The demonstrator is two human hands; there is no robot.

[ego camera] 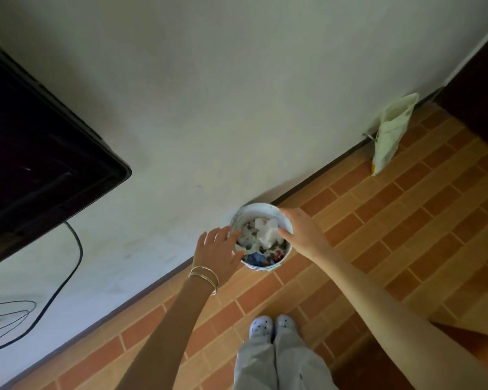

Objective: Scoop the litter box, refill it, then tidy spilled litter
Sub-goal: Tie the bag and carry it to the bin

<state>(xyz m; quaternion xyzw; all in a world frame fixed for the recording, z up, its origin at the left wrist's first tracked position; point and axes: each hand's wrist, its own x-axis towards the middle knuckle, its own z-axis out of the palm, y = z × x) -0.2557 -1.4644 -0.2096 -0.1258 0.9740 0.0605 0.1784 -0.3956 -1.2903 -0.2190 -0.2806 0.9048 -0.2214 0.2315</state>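
A white bucket (254,211) stands on the floor against the wall, filled with rubbish: dark clumps, blue and red scraps, and a crumpled white paper (265,233) on top. My left hand (216,253) reaches over the bucket's left rim with straight, spread fingers whose tips touch the paper's edge. My right hand (300,230) is over the right rim, thumb and fingers pinching the white paper. A pale litter bag (390,133) leans on the wall farther right. No litter box or scoop is in view.
The floor (406,235) is orange brick-pattern tile. A dark TV (40,153) hangs on the wall at left, with a black cable (78,249) below it. A wire fan guard (9,311) shows at bottom left. My feet in pale clogs (273,326) stand behind the bucket.
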